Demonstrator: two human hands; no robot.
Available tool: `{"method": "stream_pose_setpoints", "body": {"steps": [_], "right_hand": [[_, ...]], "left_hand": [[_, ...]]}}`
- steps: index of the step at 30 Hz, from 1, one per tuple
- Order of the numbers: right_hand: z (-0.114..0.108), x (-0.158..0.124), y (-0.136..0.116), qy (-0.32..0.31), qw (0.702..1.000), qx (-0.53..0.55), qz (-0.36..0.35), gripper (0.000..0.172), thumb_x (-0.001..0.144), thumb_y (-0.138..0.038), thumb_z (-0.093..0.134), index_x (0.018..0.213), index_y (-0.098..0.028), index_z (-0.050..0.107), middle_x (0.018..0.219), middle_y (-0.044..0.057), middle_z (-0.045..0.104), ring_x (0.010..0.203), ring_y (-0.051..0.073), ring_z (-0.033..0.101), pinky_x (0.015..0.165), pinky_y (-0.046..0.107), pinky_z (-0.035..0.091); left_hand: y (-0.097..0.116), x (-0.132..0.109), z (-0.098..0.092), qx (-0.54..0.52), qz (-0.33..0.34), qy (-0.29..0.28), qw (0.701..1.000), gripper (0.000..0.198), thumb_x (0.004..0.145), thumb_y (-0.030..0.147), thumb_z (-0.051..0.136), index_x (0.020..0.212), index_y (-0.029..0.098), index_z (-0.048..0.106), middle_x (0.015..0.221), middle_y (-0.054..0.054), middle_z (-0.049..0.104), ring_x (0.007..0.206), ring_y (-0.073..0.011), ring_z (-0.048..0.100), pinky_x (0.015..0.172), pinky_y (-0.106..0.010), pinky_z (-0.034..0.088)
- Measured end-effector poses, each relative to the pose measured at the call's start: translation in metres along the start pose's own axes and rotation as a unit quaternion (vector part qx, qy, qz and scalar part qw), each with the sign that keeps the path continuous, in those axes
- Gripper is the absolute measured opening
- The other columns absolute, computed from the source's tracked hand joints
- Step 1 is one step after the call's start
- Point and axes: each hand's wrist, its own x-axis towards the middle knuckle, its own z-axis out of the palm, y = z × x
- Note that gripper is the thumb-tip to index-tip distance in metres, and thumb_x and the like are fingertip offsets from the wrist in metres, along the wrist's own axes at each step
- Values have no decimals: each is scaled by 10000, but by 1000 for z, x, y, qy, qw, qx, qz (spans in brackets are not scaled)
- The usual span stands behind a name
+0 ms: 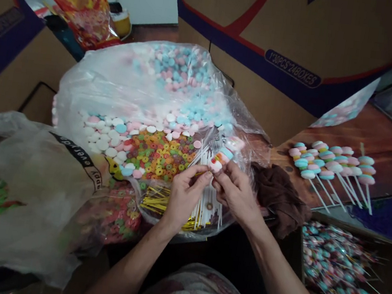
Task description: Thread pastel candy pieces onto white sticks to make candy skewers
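My left hand point(185, 195) and my right hand point(236, 192) meet in front of me, both pinched on one candy lollipop point(224, 154). It is a stack of pink, blue and white candy discs in a clear wrapper. My left fingers grip at its lower end, where a thin gold twist tie seems to sit. Under my hands lie white sticks point(205, 211) and gold twist ties point(155, 198) on a clear plastic sheet.
A big clear bag point(125, 80) holds pink, blue and white candy discs and coloured rings point(159, 154). Finished lollipops point(330, 165) lie on the wooden table at right, beside a brown cloth point(280, 194). A box of wrapped lollipops point(336, 262) sits lower right. Cardboard cartons point(303, 45) stand behind.
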Motion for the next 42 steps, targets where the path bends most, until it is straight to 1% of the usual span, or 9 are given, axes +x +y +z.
{"method": "stream_pose_setpoints", "body": {"steps": [3, 6, 10, 13, 22, 29, 34, 38, 42], "right_hand": [[-1, -4, 6, 36, 994, -70, -71, 141, 982, -298, 452, 866, -231, 495, 571, -80, 424, 459, 89, 404, 464, 215, 354], [-6, -7, 14, 98, 936, -234, -243, 190, 971, -174, 449, 1012, -218, 630, 869, 39, 645, 809, 157, 633, 725, 294, 507], [-17, -4, 18, 96, 841, -364, -389, 295, 932, -97, 492, 1127, -222, 676, 1078, 100, 680, 984, 204, 653, 845, 349, 531], [-20, -1, 15, 106, 816, -381, -421, 281, 917, -90, 519, 1094, -225, 690, 986, 83, 702, 892, 197, 660, 781, 337, 540], [4, -11, 7, 165, 887, -315, -293, 140, 948, -158, 458, 896, -194, 582, 832, 60, 601, 791, 193, 573, 729, 346, 472], [0, -24, -22, 187, 947, -176, -191, 120, 950, -205, 515, 854, -211, 586, 796, 0, 596, 725, 145, 567, 672, 279, 458], [0, -30, -24, 197, 930, -171, -259, 124, 913, -169, 546, 849, -210, 645, 832, 34, 655, 795, 175, 615, 760, 317, 495], [-4, -45, -17, 193, 968, -59, -150, 184, 932, -244, 531, 854, -217, 695, 851, 34, 693, 834, 190, 644, 774, 319, 510], [-15, -65, -3, 191, 980, 20, -53, 265, 925, -338, 570, 722, -191, 655, 666, -2, 607, 609, 131, 530, 584, 253, 438]], "left_hand": [[4, 6, 1, -181, -131, -3, 975, 208, 691, 247, 810, 803, 126, 683, 595, 50, 514, 435, 2, 292, 404, -123, 222], [6, 11, 0, -279, -233, -23, 931, 255, 616, 161, 846, 766, 101, 649, 595, 46, 532, 409, 26, 267, 381, -101, 191], [8, 13, -1, -326, -287, -36, 900, 251, 633, 138, 829, 772, 102, 623, 587, 57, 521, 387, 32, 280, 370, -91, 198], [11, 9, 1, -321, -281, -52, 903, 240, 660, 160, 817, 763, 110, 606, 592, 59, 516, 380, 28, 284, 361, -99, 187], [12, 6, 13, -249, -208, -67, 943, 271, 701, 302, 819, 912, 192, 688, 714, 21, 612, 552, -74, 513, 480, -183, 403], [28, 1, 6, -92, -37, -104, 990, 473, 818, 610, 622, 636, 177, 681, 834, -71, 655, 909, -202, 605, 785, -294, 510], [17, -4, 13, -52, -94, -19, 994, 340, 682, 485, 805, 643, 173, 675, 697, -19, 632, 789, -166, 608, 728, -266, 505], [11, -3, 26, -87, -97, -74, 989, 257, 700, 365, 815, 816, 148, 740, 801, -44, 704, 814, -162, 641, 767, -264, 520], [2, -3, 59, -32, -68, -55, 996, 214, 703, 321, 805, 788, 171, 678, 617, 19, 629, 484, -93, 538, 491, -212, 451]]}}
